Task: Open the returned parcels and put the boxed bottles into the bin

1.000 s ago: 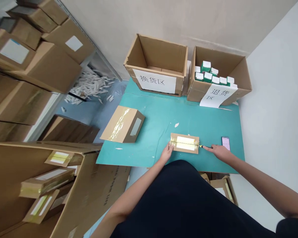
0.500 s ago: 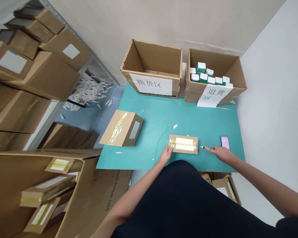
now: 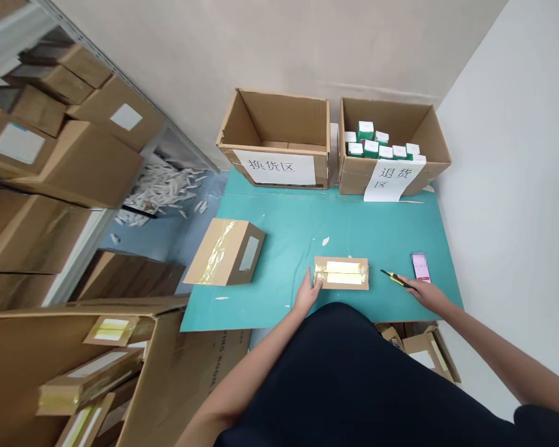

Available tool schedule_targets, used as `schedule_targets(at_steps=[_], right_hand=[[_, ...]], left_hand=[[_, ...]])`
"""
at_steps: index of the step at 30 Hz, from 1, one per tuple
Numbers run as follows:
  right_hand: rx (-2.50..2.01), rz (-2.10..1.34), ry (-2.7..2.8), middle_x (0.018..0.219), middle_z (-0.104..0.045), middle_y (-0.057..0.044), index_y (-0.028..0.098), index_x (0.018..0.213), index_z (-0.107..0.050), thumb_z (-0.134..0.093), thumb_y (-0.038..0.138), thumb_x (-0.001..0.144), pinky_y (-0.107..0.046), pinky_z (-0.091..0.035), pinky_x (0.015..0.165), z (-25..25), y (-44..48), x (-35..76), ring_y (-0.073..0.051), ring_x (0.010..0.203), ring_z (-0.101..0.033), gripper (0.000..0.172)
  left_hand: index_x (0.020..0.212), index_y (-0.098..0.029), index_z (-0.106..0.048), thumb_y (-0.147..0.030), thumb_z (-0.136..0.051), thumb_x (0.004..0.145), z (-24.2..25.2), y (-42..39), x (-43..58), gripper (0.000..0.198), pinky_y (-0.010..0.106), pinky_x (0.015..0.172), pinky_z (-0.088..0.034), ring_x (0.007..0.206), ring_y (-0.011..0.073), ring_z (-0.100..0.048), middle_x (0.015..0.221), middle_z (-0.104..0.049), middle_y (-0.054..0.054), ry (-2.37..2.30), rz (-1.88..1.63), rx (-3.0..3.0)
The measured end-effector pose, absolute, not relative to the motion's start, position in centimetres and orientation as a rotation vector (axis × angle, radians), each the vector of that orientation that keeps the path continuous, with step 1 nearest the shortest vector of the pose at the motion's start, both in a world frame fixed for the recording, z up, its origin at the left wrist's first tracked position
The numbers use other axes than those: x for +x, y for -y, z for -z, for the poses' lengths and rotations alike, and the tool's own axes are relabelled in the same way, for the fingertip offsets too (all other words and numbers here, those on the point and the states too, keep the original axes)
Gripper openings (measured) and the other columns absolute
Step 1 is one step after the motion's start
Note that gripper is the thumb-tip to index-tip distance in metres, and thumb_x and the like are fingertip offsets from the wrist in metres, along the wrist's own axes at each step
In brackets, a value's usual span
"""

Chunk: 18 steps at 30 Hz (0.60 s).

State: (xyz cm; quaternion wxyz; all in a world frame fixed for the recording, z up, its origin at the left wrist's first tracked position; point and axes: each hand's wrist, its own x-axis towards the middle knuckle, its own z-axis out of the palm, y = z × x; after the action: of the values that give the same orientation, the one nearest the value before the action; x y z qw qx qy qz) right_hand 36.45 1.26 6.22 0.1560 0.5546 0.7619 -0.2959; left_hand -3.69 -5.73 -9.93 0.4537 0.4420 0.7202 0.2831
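A small taped cardboard box (image 3: 319,263) with a white label lies flat near the front edge of the table. At its left end is my left hand (image 3: 307,292), with the thumb over the corner and the fingers along the side, gripping it. My right hand (image 3: 426,293) is closed round a black and yellow utility knife (image 3: 397,280). The knife points left, and its tip is a short way off the box's right end, not touching it. Just behind my right hand lies a phone (image 3: 420,266) with a lit screen.
On the green table (image 3: 293,211), a larger taped carton (image 3: 223,251) stands left. At the back are an open carton (image 3: 279,169) and another (image 3: 354,180) holding several green-white boxes. A big carton (image 3: 168,347) with parcels stands lower left, beside shelves of boxes (image 3: 88,161).
My right hand has drawn the knife slightly away from the box's right end, and more of the knife shows. The left hand stays at the box. The view has shifted a little.
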Motion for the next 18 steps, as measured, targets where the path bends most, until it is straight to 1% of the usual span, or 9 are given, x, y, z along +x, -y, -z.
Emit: schedule_targets(at_steps=[2,5,8,10,13,18], right_hand=[[1.843,1.131,-2.070,0.109,-0.074,-0.006,0.031,0.153,-0.045,-0.044,0.024,0.097,-0.028,-0.052,0.066,-5.1,-0.7,36.3,-0.020,0.077,-0.068,0.056],[2.107,1.500,-1.827,0.095,-0.073,-0.003,0.028,0.155,-0.041,-0.045,0.028,0.095,-0.026,-0.051,0.054,-3.0,0.0,34.8,-0.015,0.061,-0.063,0.060],[2.254,1.766,-1.705,0.087,-0.069,-0.002,0.024,0.156,-0.039,-0.048,0.038,0.093,-0.023,-0.049,0.048,-1.0,0.9,32.7,-0.013,0.057,-0.060,0.065],[2.297,1.868,-1.652,0.084,-0.068,-0.001,0.024,0.155,-0.040,-0.051,0.045,0.091,-0.022,-0.047,0.046,0.0,1.5,31.6,-0.013,0.055,-0.058,0.069],[2.316,1.954,-1.593,0.082,-0.067,-0.001,0.025,0.154,-0.042,-0.054,0.052,0.088,-0.022,-0.046,0.044,1.1,2.3,30.6,-0.012,0.054,-0.057,0.073],[2.335,2.021,-1.557,0.084,-0.067,-0.001,0.025,0.155,-0.041,-0.056,0.056,0.086,-0.021,-0.045,0.043,2.0,3.0,30.4,-0.012,0.054,-0.056,0.077]], left_hand=[[0.159,-0.013,-0.022,-0.052,-0.055,0.091,9.0,5.3,-4.0,0.085,0.049,0.123,-0.024,0.154,0.0337,-0.023,0.167,-0.022,0.019,-1.829,-0.634,1.330],[0.157,-0.018,-0.031,-0.048,-0.066,0.086,7.3,4.1,-4.3,0.085,0.053,0.126,-0.012,0.156,0.0343,-0.011,0.168,-0.018,0.016,-1.725,-0.512,1.747],[0.155,-0.023,-0.037,-0.045,-0.073,0.082,6.2,2.8,-4.3,0.084,0.054,0.126,-0.007,0.157,0.0338,-0.011,0.168,-0.022,0.014,-1.546,-0.345,1.970],[0.155,-0.025,-0.037,-0.045,-0.076,0.079,6.0,2.0,-4.4,0.087,0.054,0.126,-0.008,0.156,0.0338,-0.013,0.167,-0.023,0.014,-1.484,-0.276,2.012],[0.155,-0.026,-0.036,-0.047,-0.078,0.077,6.1,1.5,-4.7,0.091,0.054,0.127,-0.009,0.156,0.0344,-0.012,0.168,-0.023,0.013,-1.450,-0.262,2.030],[0.155,-0.024,-0.036,-0.048,-0.074,0.081,6.2,1.8,-5.1,0.087,0.052,0.127,-0.009,0.156,0.0336,-0.012,0.167,-0.023,0.014,-1.441,-0.280,2.069]])
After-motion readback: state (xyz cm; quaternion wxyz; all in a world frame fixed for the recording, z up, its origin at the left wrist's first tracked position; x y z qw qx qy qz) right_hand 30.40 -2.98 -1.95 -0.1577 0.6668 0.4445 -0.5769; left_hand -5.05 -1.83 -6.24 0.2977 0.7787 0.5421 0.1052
